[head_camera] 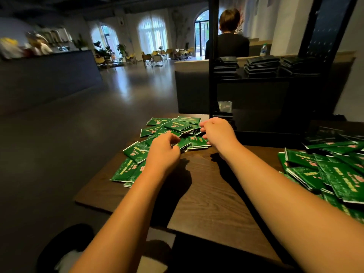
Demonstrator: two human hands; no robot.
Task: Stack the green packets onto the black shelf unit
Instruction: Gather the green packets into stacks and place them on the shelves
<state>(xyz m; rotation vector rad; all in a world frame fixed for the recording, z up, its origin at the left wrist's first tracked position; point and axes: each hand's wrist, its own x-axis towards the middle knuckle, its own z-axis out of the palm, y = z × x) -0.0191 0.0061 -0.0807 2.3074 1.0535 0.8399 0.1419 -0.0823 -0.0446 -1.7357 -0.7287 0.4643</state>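
Observation:
Several green packets (137, 152) lie scattered in a loose heap at the far left of the dark wooden table (206, 194). My left hand (163, 149) sits on the middle of that heap, fingers curled round the edge of a packet (182, 143). My right hand (218, 133) reaches over the heap's right side with curled fingers touching the packets there; whether it holds one is hidden. The black shelf unit (213, 75) stands behind the table, with stacks of packets (262, 67) on its shelf.
A second heap of green packets (334, 174) covers the table's right side. A person in dark clothes (228, 42) stands beyond the shelf, back turned. A dark counter (49, 75) runs along the left; open floor lies between it and the table.

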